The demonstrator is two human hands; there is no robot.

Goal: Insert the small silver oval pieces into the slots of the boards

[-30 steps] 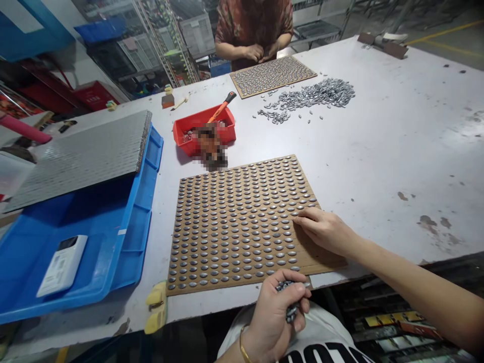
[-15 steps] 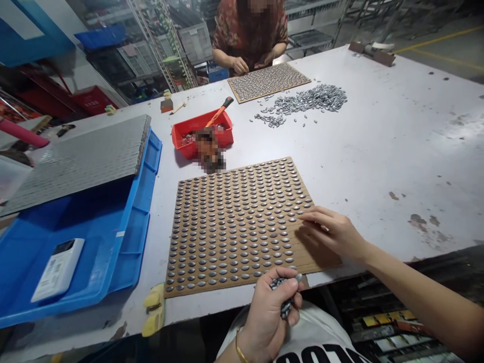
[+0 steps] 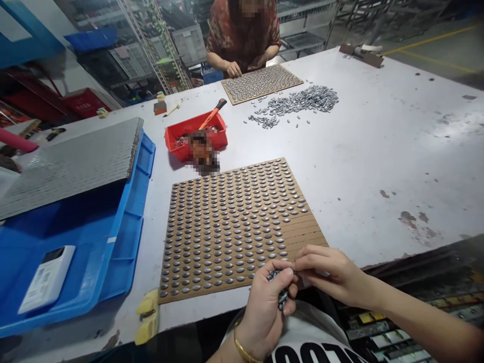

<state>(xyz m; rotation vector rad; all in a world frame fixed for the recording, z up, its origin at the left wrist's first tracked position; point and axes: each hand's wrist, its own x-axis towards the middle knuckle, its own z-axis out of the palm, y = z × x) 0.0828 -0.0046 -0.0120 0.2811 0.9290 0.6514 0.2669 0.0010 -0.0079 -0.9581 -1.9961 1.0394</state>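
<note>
A brown slotted board lies on the grey table before me, most of its slots filled with small oval metal pieces. My left hand is closed round a handful of those metal pieces at the table's near edge. My right hand sits right beside it, fingertips pinched together at the handful, over the board's near right corner. What the right fingers hold is too small to see.
A blue tray at left holds a white device and a stack of grey boards. A red bin with an orange-handled tool stands behind the board. Across the table another person works at a second board beside a loose pile of metal pieces.
My right hand has drawn back from the board's right side to my left hand and now pinches at the handful. The view has tilted slightly.
</note>
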